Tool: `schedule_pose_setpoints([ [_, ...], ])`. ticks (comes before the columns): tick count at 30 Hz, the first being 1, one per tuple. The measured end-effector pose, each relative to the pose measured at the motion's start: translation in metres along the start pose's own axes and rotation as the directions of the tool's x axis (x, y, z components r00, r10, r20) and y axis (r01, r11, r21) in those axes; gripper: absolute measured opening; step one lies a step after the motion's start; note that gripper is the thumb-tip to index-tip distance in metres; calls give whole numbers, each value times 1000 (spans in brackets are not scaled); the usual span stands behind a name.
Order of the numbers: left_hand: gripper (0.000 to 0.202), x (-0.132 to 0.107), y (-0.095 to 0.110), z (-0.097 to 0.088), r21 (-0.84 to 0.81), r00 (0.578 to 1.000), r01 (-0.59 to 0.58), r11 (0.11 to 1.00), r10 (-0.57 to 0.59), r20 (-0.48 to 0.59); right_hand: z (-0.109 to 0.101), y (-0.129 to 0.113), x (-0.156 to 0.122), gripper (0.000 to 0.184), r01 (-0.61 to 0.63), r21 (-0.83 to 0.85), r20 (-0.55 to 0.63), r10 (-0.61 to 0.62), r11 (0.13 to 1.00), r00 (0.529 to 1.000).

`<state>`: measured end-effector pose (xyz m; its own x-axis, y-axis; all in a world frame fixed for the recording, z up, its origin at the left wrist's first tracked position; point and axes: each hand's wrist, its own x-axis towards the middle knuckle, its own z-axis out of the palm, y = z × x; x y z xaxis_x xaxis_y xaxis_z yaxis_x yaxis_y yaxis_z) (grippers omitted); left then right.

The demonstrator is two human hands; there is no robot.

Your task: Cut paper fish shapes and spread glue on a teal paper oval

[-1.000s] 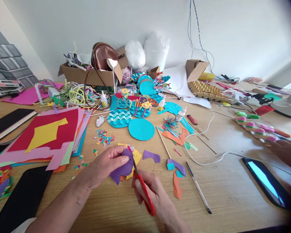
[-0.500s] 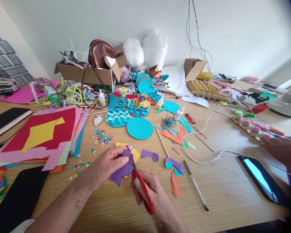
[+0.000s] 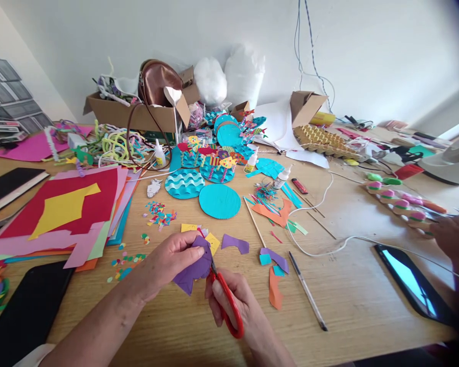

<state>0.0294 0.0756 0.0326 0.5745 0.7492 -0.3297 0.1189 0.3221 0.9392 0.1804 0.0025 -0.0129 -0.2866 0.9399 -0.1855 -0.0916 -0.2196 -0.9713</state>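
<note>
My left hand pinches a piece of purple paper above the wooden table. My right hand grips red-handled scissors, their blades meeting the paper's right edge. A yellow scrap and a purple offcut lie just beyond the paper. More offcuts, purple, teal and orange, lie to the right of my hands.
A stack of coloured sheets lies at left, a black tablet in front of it. Teal discs, glue bottles and cardboard boxes crowd the middle back. A pen, a white cable and a phone lie right, near another person's hand.
The scissors have closed slightly on the purple paper, which my left hand has turned a little. The other person's hand at right has drawn back toward the edge.
</note>
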Motion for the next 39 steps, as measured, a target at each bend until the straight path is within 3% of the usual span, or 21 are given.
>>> schedule_pose_setpoints([
  [24, 26, 0, 6, 1, 5, 999, 40, 999, -40, 25, -1, 5, -6, 50, -3, -76, -31, 0, 997, 1000],
  [33, 25, 1, 3, -2, 26, 997, 25, 999, -27, 79, -3, 3, -8, 47, -26, -70, -25, 25, 997, 999],
  [39, 16, 3, -3, -12, 162, 999, -25, 987, 17, 50, -17, -3, -15, 47, -28, -120, -21, 25, 992, 999],
])
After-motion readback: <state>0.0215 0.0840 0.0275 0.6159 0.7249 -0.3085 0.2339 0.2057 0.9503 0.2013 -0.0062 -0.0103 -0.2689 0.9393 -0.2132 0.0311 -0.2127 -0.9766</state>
